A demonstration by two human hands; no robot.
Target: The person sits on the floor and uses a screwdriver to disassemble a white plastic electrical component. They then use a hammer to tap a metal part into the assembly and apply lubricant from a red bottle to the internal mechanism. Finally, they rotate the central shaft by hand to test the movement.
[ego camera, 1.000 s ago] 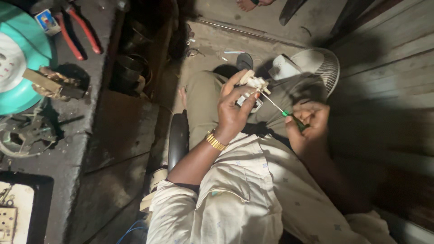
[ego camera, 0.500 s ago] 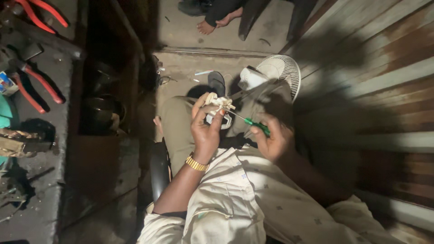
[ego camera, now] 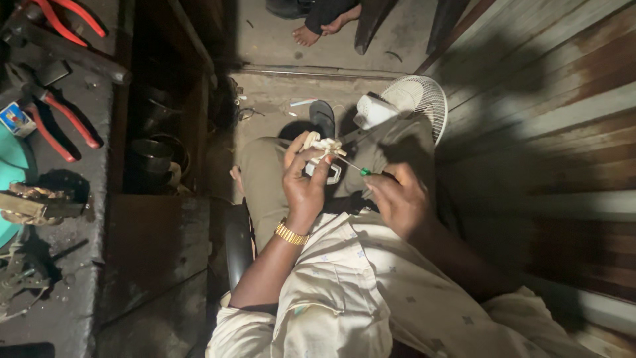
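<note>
Workbench [ego camera: 63, 219] left, concrete floor [ego camera: 278, 99], plank wall [ego camera: 550, 132].

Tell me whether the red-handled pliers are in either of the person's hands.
No: the red-handled pliers lie on the bench, while the left hand holds a small white part and the right hand a screwdriver.

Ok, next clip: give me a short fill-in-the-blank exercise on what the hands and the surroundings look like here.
1. The left hand holds a small white part above the lap, and its wrist wears a ____-coloured bracelet.
2. The right hand holds a thin screwdriver with a ____ handle, its tip at the white part.
3. On the floor beyond the knees lies a white ____ with a round wire grille.
4. The pliers on the bench at left have ____ handles.

Missing words: gold; green; fan; red
</note>
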